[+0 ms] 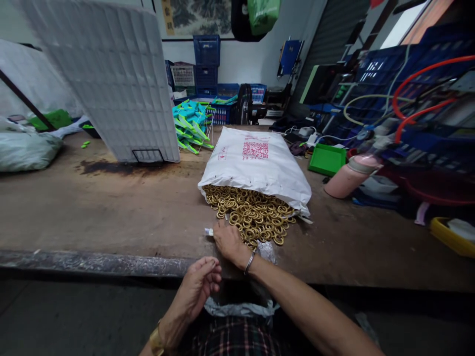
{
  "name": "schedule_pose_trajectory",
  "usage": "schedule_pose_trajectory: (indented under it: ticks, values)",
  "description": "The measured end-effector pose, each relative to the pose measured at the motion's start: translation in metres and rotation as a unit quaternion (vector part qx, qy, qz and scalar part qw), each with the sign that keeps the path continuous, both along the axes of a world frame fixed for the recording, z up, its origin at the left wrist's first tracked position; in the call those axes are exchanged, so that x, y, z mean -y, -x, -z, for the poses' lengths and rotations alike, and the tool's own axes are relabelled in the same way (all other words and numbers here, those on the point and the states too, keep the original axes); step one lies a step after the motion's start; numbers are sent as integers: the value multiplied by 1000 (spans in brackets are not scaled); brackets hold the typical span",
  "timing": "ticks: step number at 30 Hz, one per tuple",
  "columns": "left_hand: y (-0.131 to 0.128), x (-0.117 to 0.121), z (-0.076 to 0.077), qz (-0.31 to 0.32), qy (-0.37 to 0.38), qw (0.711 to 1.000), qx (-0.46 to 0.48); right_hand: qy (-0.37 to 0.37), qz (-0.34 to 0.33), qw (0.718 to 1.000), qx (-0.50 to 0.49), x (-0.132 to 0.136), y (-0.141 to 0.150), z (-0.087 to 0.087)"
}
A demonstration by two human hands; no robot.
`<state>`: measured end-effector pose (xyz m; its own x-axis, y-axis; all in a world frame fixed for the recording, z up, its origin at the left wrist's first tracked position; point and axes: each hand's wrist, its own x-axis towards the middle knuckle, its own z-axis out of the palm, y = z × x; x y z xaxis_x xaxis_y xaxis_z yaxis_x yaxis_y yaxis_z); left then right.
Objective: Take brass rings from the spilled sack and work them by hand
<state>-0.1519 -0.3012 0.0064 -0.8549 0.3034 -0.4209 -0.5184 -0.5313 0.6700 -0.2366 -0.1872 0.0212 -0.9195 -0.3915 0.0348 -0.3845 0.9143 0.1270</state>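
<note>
Gold-coloured rings spill from the mouth of a white sack onto the wooden table. At the front left edge of this pile is my right hand, back of the hand up, fingers bent down and partly hidden. A small white and blue slip shows beside its fingertips; whether they grip it I cannot tell. Nearer my body, my left hand hovers by the table edge, its fingers curled and the thumb close to the index finger. Anything inside that curl is hidden. An open bag's pale rim lies below, at my lap.
A tall white ribbed panel stands on the left of the table. Green and turquoise plastic parts are heaped behind the sack. To the right are a green tray, a pink bottle and a yellow tray.
</note>
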Motion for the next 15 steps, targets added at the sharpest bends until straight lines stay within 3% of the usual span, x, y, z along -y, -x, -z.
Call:
schedule_pose_trajectory:
  ticks: [6, 9, 11, 15]
  values:
    - [10, 0, 3, -64, 63, 995, -36, 63, 19, 998, 2, -8, 7, -9]
    - [17, -3, 4, -107, 124, 984, -76, 175, 14, 984, 0, -14, 2, -15]
    - [22, -5, 5, -120, 165, 974, -101, 292, 12, 956, 23, -18, -6, -16]
    - [26, -11, 6, -108, 190, 965, -148, 490, 6, 866, 96, -27, -27, -11]
